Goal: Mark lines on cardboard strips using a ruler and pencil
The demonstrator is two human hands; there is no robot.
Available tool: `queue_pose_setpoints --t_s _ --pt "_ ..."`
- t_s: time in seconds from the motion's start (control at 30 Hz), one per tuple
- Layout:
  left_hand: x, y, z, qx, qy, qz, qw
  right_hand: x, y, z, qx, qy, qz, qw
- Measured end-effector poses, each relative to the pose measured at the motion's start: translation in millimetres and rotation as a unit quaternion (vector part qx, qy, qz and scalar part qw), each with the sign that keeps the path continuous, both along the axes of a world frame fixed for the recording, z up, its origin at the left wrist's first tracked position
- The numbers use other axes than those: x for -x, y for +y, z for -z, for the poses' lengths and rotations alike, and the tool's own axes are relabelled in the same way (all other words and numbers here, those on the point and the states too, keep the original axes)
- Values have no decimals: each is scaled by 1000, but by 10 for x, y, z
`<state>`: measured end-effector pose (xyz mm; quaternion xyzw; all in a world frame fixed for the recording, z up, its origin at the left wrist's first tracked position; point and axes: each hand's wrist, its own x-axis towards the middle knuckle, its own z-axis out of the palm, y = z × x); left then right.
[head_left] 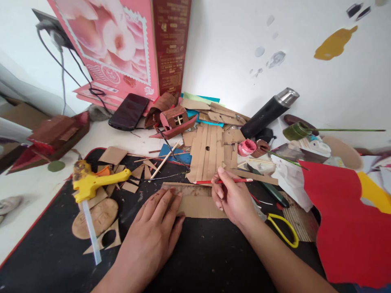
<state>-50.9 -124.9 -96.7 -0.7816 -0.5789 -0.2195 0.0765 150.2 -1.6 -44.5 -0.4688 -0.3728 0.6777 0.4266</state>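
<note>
My left hand (157, 221) lies with its fingers stretched flat over the left end of a brown cardboard strip (198, 207). Along the strip's far edge runs a see-through, brown-stained ruler (195, 190), with my left fingertips at its left end. My right hand (230, 195) is closed around a red pencil (203, 182), held almost level above the ruler, its tip to the left. The right hand's lower side is at the strip's right end. Just beyond is a larger cardboard piece (203, 150) with a small dark hole.
At left lie a yellow glue gun (97, 179) and cardboard scraps (113, 154). Yellow-handled scissors (284, 230), a green cutter (271, 189) and red sheet (345, 228) are at right. Behind stand model boats (175, 122), a phone (130, 110), paint jar (247, 147) and black flask (269, 112).
</note>
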Motion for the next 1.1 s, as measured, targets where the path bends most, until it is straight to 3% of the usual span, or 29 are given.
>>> queue_pose_setpoints --t_s 0.33,0.5,0.6,0.77,1.1 --pt "5 17 -29 -3 2 16 1000 -41 -91 17 2 -4 -11 1000" --pt "3 3 -37 4 3 14 1000 -28 -229 -17 -8 -30 -85 996" --pt "10 6 -43 6 1 15 1000 42 -248 -89 -55 -50 -106 992" --pt "-2 18 -65 1 -10 9 1000 169 -122 -160 -109 -74 -82 988" --pt "-7 13 -81 10 -8 7 1000 225 -31 41 -91 -102 -63 989"
